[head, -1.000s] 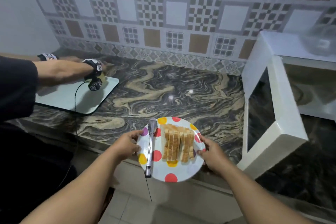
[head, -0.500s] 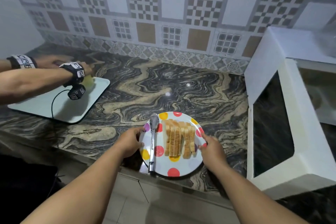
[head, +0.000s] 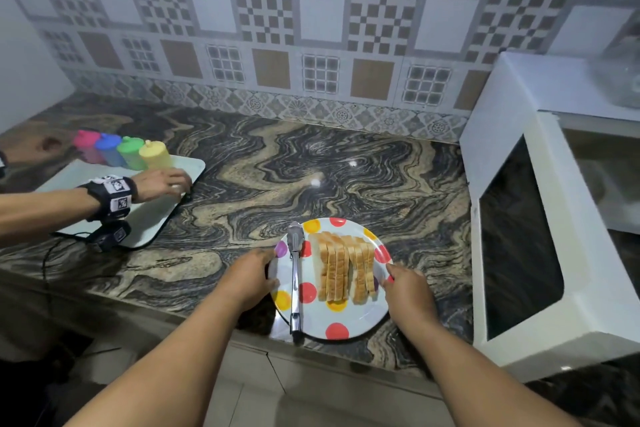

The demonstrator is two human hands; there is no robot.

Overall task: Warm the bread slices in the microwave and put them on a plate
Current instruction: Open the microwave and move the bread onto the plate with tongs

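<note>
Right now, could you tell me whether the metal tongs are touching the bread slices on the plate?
Apart. The head view shows a strip of bare plate between the tongs and the bread slices.

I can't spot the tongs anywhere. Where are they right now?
In the head view, the metal tongs lie on the left part of the spotted plate, just left of the bread slices and beside the left hand.

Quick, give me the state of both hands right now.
Left hand: grips the left rim of the polka-dot plate.
Right hand: grips the plate's right rim.
</note>
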